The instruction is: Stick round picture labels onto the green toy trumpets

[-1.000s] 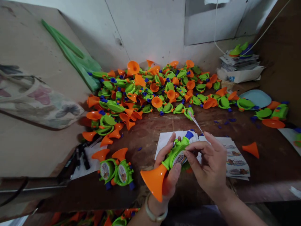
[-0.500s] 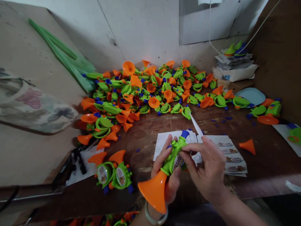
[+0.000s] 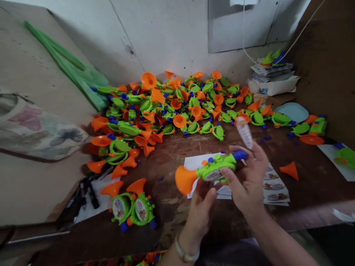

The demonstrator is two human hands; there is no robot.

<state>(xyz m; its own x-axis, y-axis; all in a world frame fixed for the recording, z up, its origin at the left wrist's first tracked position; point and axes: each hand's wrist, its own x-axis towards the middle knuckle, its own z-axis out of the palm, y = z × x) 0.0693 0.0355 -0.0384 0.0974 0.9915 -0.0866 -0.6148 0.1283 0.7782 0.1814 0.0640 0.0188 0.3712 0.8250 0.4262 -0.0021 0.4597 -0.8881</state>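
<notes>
My right hand [image 3: 248, 181] grips a toy trumpet [image 3: 217, 170] by its blue mouthpiece end, thumb across the green body. The trumpet lies nearly level, orange bell to the left, with an oval printed label on its side. A pale, pointed sticker piece [image 3: 244, 133] sticks up from the fingers of the same hand. Just beneath the trumpet is my left hand [image 3: 202, 205], thumb and fingers apart; whether it touches the toy is unclear. Behind the hands lie white papers [image 3: 199, 159] and a sheet of printed stickers [image 3: 276, 186].
A large heap of toy trumpets [image 3: 179, 121] covers the back of the brown table [image 3: 172, 199]. Two labelled trumpets [image 3: 141, 211] stand at the left front near black pens [image 3: 93, 194]. A loose orange bell [image 3: 290, 170] lies right; a paper stack [image 3: 273, 79] stands at the back right.
The trumpet has turned from slanting to nearly level and moved up and right. My right hand has taken its mouthpiece end, while my left hand has loosened around it and dropped below.
</notes>
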